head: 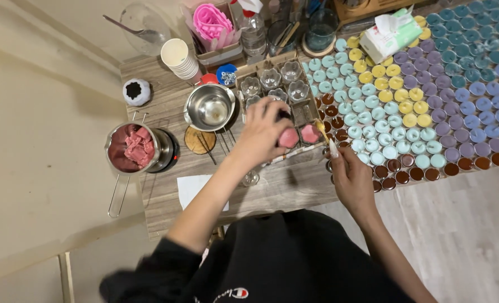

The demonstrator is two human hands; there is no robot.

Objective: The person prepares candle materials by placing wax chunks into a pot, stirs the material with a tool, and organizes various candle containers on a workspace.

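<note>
My left hand [263, 132] reaches over a cardboard tray [244, 73] of clear glass candle holders and grips a holder filled with pink wax [288, 138]. A second pink-filled holder [310, 133] sits just to its right. My right hand [350, 174] rests at the table's near edge beside the rows of small candles, its fingers pinched on something thin that I cannot make out. Several empty glass holders [270, 78] stand in the tray's far part.
A steel pot of pink wax chunks [132, 148] sits at the left on a small burner. An empty steel bowl [209, 106], a paper cup stack [179, 58] and a tissue box [392, 35] stand around. Many small candles [429, 90] in teal, yellow, purple and brown cover the right.
</note>
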